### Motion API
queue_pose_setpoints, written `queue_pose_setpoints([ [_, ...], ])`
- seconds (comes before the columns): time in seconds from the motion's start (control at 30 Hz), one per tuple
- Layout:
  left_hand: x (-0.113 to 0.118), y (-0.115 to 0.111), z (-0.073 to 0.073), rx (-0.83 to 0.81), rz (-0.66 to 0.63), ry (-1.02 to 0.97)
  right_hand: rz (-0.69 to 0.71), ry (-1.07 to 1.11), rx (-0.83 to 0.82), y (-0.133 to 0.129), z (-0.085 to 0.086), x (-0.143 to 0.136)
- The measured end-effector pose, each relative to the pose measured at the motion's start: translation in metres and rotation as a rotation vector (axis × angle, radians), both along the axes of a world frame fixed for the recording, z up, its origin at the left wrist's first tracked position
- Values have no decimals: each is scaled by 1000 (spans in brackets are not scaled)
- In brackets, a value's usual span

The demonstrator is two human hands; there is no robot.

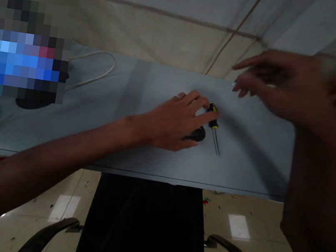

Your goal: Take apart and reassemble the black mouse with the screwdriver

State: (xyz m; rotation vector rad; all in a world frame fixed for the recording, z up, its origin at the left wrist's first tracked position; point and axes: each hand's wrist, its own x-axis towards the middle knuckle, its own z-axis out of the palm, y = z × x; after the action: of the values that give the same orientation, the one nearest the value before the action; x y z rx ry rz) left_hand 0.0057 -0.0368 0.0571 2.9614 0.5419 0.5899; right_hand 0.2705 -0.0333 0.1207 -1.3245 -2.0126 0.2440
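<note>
Head view: left hand (171, 124) spread, index across screwdriver (214, 124) handle; can't tell if gripping. Black thing (197, 134) under it. Right hand (275, 83) raised, half-curled, farther off; contents unclear. Screwdriver's on counter (156, 164), shaft angled toward near edge. Black-yellow handle, metal shaft.

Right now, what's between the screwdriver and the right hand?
The head view shows shadowed grey tabletop between the screwdriver and the right hand, plus a small clear thing near that hand, too blurred to name.
</note>
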Motion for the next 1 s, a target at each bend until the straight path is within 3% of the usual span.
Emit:
queue_pose_setpoints([
  [0.13, 21, 11, -29, 13, -29, 98, -12, -374, -172, 30, -44, 10],
  [0.23, 18, 15, -38, -10, -93, 22, 31, -460, -270, 32, -64, 12],
  [0.43, 8, 13, -50, 106, -93, -75, 44, -490, -341, 17, -68, 1],
  [0.6, 6, 12, -51, 125, -108, -76, 25, -419, -367, 14, -66, -1],
  [0.67, 6, 11, -50, 95, -113, -118, -21, -338, -331, 13, -66, -2],
  [0.77, 7, 7, -46, -7, -93, -223, -104, -43, -221, 8, -62, -5],
  [0.87, 11, 6, -43, -132, 30, -331, -152, 242, -10, 1, -56, -11],
  [1.0, 20, 10, -44, -317, 57, -441, -201, 314, 372, -5, -50, -15],
])
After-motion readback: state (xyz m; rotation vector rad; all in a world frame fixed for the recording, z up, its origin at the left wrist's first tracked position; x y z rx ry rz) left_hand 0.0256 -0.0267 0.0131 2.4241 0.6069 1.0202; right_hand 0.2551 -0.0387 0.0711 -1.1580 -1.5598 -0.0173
